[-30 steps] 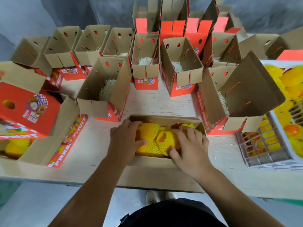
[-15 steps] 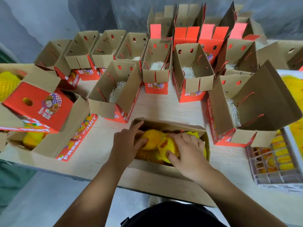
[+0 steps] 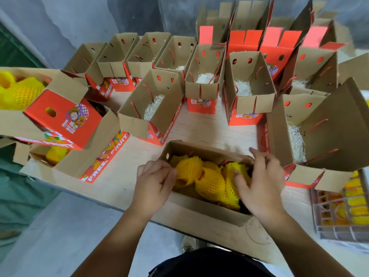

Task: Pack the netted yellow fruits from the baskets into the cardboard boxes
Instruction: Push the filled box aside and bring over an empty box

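An open cardboard box (image 3: 201, 151) lies on the table right in front of me, filled with several netted yellow fruits (image 3: 207, 181). My left hand (image 3: 153, 181) is at the box's left end. Its fingers are curled and its thumb pinches the leftmost netted fruit (image 3: 188, 168). My right hand (image 3: 261, 182) hovers over the right end with fingers spread and blurred, the thumb touching a fruit there. It holds nothing. A grey basket (image 3: 339, 232) with more netted fruits stands at the far right.
A big open box with shredded paper (image 3: 295, 142) stands just right of my right hand. On the left a fruit-filled box (image 3: 83, 162) carries a tilted red box (image 3: 63, 118). Rows of open boxes (image 3: 201, 80) fill the back. The table's front edge (image 3: 95, 188) is close.
My right hand has come off the middle fruits and shifted to the box's right end, fingers spreading. My left hand has slid back to the left end. The view has swung left.
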`<state>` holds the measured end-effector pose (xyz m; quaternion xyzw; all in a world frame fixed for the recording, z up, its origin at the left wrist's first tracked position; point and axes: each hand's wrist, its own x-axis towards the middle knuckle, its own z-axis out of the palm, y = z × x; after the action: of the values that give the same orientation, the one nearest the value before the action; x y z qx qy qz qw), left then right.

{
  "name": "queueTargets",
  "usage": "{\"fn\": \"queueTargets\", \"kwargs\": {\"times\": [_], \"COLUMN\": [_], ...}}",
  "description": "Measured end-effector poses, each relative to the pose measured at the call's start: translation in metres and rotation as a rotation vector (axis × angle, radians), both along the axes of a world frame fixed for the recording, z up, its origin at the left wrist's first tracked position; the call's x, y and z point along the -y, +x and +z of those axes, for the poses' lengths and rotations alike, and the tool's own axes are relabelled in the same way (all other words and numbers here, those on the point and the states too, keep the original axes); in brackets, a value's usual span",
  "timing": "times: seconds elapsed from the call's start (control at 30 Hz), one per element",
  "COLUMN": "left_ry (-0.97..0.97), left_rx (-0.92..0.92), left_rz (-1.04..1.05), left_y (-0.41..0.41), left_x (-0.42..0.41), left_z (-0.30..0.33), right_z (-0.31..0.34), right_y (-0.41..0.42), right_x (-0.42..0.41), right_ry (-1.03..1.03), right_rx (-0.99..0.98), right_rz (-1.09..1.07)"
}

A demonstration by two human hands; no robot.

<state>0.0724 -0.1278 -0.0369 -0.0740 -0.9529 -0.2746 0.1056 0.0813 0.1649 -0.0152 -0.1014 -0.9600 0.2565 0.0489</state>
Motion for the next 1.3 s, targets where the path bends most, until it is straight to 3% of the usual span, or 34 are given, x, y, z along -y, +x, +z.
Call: {"fn": "queueTargets", "kwargs": {"times": [0.07, 0.1, 0.13, 0.2, 0.4, 0.7, 0.8, 0.97, 1.13, 1.23, 1.3], "left_ry": [0.055, 0.114, 0.209, 0.388, 0.501, 0.576, 0.527, 0.490, 0.698, 0.882, 0.956], "left_rx": [0.119, 0.274, 0.440, 0.654, 0.617, 0.461, 0.390, 0.326, 0.349, 0.366, 0.472], "left_rz": [0.306, 0.372, 0.357, 0.287, 0.364, 0.595, 0.603, 0.438, 0.400, 0.423, 0.457], "left_y": [-0.012, -0.018, -0.022, -0.024, 0.020, 0.069, 0.071, 0.058, 0.050, 0.050, 0.050], "left_x": [-0.003, -0.002, 0.000, 0.006, 0.017, 0.101, 0.136, 0.188, 0.206, 0.205, 0.204], "left_z": [-0.003, -0.006, -0.012, -0.016, -0.006, 0.043, 0.075, 0.127, 0.139, 0.112, 0.085], "right_z": [-0.006, -0.010, -0.014, -0.018, -0.015, 0.049, 0.071, 0.104, 0.143, 0.146, 0.132], "right_y": [0.001, 0.002, 0.003, 0.004, -0.010, -0.030, -0.044, -0.070, -0.101, -0.117, -0.118], "right_x": [-0.019, -0.022, -0.022, -0.020, -0.019, 0.076, 0.108, 0.151, 0.189, 0.210, 0.216], "right_ry": [-0.206, -0.361, -0.500, -0.580, -0.394, -0.253, -0.286, -0.331, -0.226, -0.124, -0.081], "right_rx": [0.261, 0.391, 0.485, 0.519, 0.390, 0.376, 0.290, 0.128, -0.045, -0.077, -0.058], "right_rz": [-0.075, -0.076, -0.079, -0.077, -0.014, 0.331, 0.399, 0.355, 0.367, 0.344, 0.319]}}
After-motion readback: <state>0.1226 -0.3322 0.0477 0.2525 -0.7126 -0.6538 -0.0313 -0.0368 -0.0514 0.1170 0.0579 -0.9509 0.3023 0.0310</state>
